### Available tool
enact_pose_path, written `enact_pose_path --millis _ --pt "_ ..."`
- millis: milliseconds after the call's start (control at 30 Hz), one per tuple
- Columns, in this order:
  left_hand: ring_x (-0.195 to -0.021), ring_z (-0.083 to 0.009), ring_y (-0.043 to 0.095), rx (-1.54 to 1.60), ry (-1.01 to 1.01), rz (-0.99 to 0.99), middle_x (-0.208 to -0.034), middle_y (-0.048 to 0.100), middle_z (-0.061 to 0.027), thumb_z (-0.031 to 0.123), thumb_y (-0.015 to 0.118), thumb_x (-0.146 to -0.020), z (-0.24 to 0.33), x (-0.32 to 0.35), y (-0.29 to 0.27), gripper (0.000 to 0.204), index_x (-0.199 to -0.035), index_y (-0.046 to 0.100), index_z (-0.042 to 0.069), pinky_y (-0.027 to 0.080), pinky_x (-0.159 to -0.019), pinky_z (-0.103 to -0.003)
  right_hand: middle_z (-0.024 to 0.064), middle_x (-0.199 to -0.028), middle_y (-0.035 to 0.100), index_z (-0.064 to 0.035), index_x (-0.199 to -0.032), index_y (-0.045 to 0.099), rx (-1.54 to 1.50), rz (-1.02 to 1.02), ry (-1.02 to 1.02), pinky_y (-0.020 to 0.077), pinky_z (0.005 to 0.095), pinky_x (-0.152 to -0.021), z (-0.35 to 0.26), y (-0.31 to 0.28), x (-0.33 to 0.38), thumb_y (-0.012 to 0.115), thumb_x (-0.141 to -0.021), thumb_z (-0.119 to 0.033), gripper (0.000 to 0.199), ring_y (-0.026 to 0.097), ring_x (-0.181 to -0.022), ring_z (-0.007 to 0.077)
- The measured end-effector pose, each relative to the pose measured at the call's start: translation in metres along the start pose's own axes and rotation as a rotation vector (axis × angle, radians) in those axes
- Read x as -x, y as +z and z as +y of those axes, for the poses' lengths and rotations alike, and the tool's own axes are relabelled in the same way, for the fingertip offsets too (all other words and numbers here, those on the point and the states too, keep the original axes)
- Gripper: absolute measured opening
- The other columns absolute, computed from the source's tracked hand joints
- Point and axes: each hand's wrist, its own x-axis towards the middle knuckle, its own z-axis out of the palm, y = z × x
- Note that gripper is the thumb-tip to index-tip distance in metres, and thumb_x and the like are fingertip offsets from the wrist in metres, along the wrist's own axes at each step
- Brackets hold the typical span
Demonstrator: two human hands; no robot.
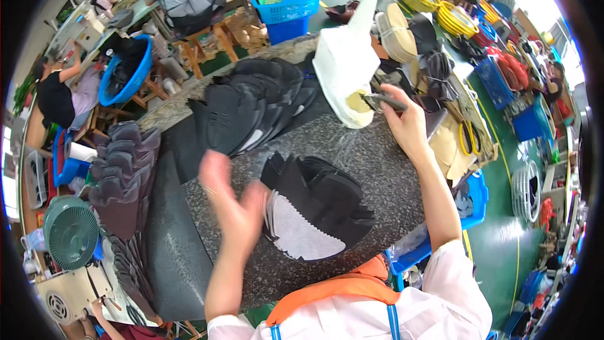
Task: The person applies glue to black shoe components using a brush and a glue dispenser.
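Note:
My right hand (402,116) is closed around a dark-handled brush (391,101). The brush's end reaches into the cut opening of a white plastic jug (346,63), where yellowish residue shows; the tip is hidden. My left hand (234,198), smeared by motion, hovers beside the fanned stack of black cut pieces (321,192), thumb apart from the fingers and nothing visible between them. At the stack's near left lies a light grey piece with a serrated edge (302,230). Behind the left hand sits a larger pile of black shoe-upper pieces (242,101).
The speckled stone worktop (390,182) carries the work. More dark pieces (123,176) are piled at its left, near a green fan (70,232). Yellow-handled scissors (469,137) lie at the right. Blue baskets (286,9) stand beyond, and other people sit at the left.

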Motion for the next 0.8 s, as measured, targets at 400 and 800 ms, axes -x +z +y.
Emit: enact_pose_path --millis 400,800 --pt "-0.127 -0.0413 0.051 -0.268 0.476 -0.383 -0.132 0.054 -0.0116 0.011 0.077 -0.065 0.016 0.125 0.004 0.049 -0.113 0.07 0.017 0.041 -0.105 -0.062 0.0096 -0.095 0.07 -0.0062 -0.11 0.068 -0.239 -0.788 -0.544 0.0555 0.0341 -0.068 -0.117 0.017 0.059 0.066 -0.088 -0.01 0.023 0.069 -0.08 0.0244" --pt "-0.13 -0.0435 0.051 -0.176 0.341 -0.438 -0.131 0.057 -0.0178 0.004 0.084 -0.05 0.024 0.126 -0.004 0.068 -0.112 0.057 0.001 0.038 -0.109 -0.063 0.0095 -0.097 0.065 -0.0021 -0.111 0.066 0.199 -0.719 -0.782 0.0543 0.0377 -0.072 -0.07 -0.038 0.131 0.064 -0.075 -0.015 0.038 0.066 -0.083 0.026"
